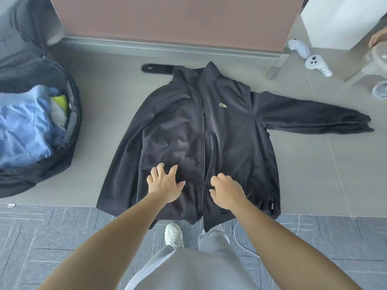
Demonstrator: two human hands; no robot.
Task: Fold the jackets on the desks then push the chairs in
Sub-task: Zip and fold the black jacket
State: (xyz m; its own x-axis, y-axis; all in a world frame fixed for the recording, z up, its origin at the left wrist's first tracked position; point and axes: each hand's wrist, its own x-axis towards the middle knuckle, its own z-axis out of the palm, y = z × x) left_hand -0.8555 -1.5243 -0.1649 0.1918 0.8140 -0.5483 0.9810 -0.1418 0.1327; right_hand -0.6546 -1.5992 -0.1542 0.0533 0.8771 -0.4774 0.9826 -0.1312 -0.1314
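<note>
A black zip jacket [184,126] lies face up and spread flat on the grey desk [104,97], collar away from me and hem hanging over the near edge. Its right sleeve [310,118] stretches out to the right; the left sleeve lies along the body. My left hand [165,185] rests on the lower left front panel with fingers spread. My right hand [227,190] sits on the lower right panel beside the zip, its fingers curled down into the cloth; a pinch of fabric is not plainly visible.
An open black bag [52,97] with blue clothes stands at the desk's left. A brown divider panel [167,17] closes the far side. Two white controllers [314,61] lie at the far right, near another person's hand [377,36]. Grey carpet is below.
</note>
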